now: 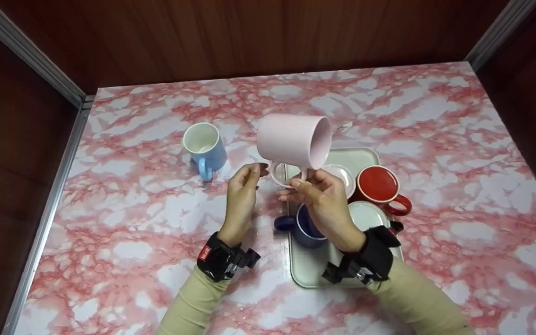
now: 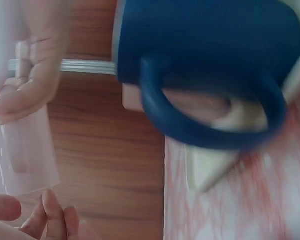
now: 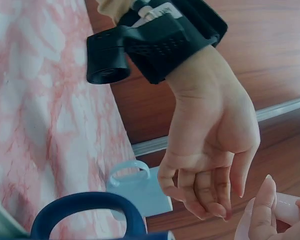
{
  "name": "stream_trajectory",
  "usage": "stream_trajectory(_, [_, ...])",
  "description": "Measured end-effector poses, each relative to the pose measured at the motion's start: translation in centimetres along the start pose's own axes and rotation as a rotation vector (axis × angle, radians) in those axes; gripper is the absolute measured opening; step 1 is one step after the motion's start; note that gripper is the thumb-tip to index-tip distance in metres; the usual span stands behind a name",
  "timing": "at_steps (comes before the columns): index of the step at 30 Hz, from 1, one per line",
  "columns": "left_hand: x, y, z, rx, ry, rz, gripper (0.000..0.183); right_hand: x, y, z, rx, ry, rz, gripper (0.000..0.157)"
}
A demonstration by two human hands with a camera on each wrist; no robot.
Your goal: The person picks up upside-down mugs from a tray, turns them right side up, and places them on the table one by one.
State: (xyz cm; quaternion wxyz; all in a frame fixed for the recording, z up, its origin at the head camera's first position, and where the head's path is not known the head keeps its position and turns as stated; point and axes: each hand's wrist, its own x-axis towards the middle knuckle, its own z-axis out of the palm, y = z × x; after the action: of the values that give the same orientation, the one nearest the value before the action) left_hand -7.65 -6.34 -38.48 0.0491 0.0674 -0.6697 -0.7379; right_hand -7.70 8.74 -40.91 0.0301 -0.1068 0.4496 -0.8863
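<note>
A pale pink mug is held tipped on its side in the air, its mouth facing right and its handle downward. My right hand pinches that handle between thumb and fingers. Close to the handle's other end is my left hand, its fingers loosely bent and holding nothing, as the right wrist view shows of the left hand. Below the right hand, a dark blue mug stands on the tray; its handle looms large in the left wrist view.
Also on the tray are a red mug and two pale-inside mugs, one nearer and one farther, partly hidden. A light blue mug stands upright on the marbled table at left. Wooden panels rise behind the table.
</note>
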Motion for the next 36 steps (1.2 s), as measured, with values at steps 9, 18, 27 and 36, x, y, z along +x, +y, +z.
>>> stream_trajectory(9, [-0.3, -0.4, -1.4, 0.233, 0.192, 0.174, 0.018, 1.4, -2.1, 5.4, -0.113, 0.127, 0.138, 0.009])
stream_trajectory(18, [-0.6, -0.5, -2.3, 0.209, 0.323, 0.248, 0.014, 3.7, -0.2, 6.6, -0.202, 0.156, 0.307, 0.009])
stream_trajectory(27, [-0.5, -1.0, -2.6, 0.230, 0.313, 0.242, 0.015, 6.3, 2.0, 6.9, -0.387, 0.188, 0.446, 0.016])
stream_trajectory(36, [-0.6, -1.2, -2.8, 0.238, 0.324, 0.215, 0.015, 7.8, 3.8, 6.8, -0.518, 0.209, 0.543, 0.032])
